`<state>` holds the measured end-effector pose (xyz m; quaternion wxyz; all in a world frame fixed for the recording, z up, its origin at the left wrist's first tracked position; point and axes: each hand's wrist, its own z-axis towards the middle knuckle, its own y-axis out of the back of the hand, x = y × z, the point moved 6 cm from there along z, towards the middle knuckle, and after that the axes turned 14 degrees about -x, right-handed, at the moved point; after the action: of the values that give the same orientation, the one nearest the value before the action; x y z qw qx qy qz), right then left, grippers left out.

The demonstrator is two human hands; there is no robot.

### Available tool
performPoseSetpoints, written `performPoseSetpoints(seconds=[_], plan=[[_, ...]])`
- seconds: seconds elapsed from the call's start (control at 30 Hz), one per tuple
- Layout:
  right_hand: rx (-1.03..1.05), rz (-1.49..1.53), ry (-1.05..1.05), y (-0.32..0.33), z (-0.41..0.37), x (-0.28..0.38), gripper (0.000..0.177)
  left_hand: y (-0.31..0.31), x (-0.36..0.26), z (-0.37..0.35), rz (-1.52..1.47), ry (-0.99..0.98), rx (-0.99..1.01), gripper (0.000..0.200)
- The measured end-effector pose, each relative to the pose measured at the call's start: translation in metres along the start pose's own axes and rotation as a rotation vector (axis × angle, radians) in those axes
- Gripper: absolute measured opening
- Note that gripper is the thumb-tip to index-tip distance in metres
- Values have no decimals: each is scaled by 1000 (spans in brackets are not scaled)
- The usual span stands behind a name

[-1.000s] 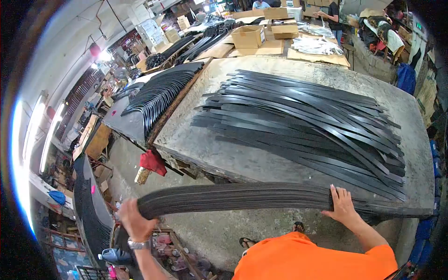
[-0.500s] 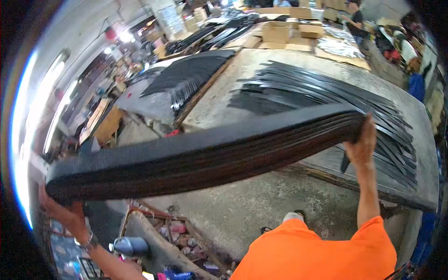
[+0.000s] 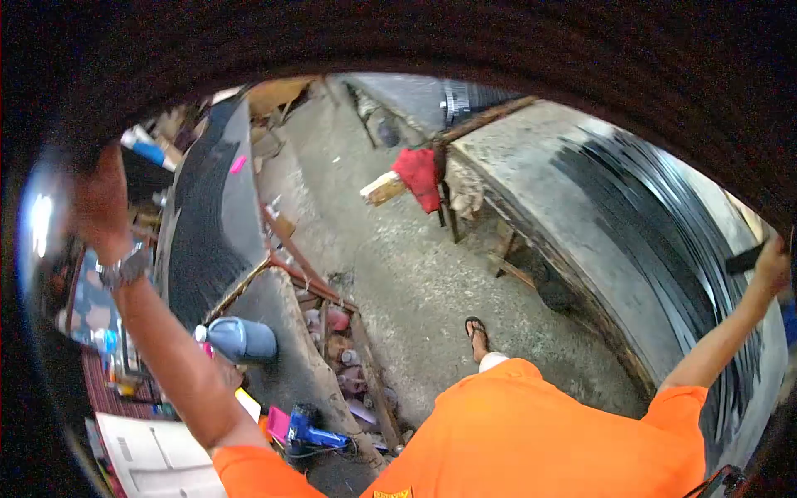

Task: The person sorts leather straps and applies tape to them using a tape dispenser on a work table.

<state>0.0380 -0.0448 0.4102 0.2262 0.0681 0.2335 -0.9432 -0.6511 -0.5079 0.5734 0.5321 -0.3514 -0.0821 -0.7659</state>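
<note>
A thick stack of dark strips (image 3: 415,41) arches across the top of the view, very close to the camera. My left hand (image 3: 101,203) is raised at the far left, its blurred fingers around that end of the stack. At the far right my right hand (image 3: 774,266) is closed at the other end, and a short black strip end (image 3: 745,261) sticks out beside it. Below the right side of the stack, long black strips (image 3: 656,216) lie spread on a grey tabletop (image 3: 531,158).
On the left, more black strips (image 3: 195,224) lie on a second table. Nearby are a blue-grey jug (image 3: 241,339), a blue tool (image 3: 311,433) and white paper (image 3: 158,456). A red cloth (image 3: 419,178) hangs by the table corner. My sandalled foot (image 3: 477,334) stands on the concrete floor (image 3: 407,274).
Both hands have lifted the stack from in front of my body up to the camera. The view has tipped down and left, showing more floor and the left table.
</note>
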Motion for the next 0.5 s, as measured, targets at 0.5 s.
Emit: performPoseSetpoints(seconds=[0.5], plan=[[98, -169, -127, -222, 2, 247, 115, -225, -50, -105, -65, 309, -115, 104]])
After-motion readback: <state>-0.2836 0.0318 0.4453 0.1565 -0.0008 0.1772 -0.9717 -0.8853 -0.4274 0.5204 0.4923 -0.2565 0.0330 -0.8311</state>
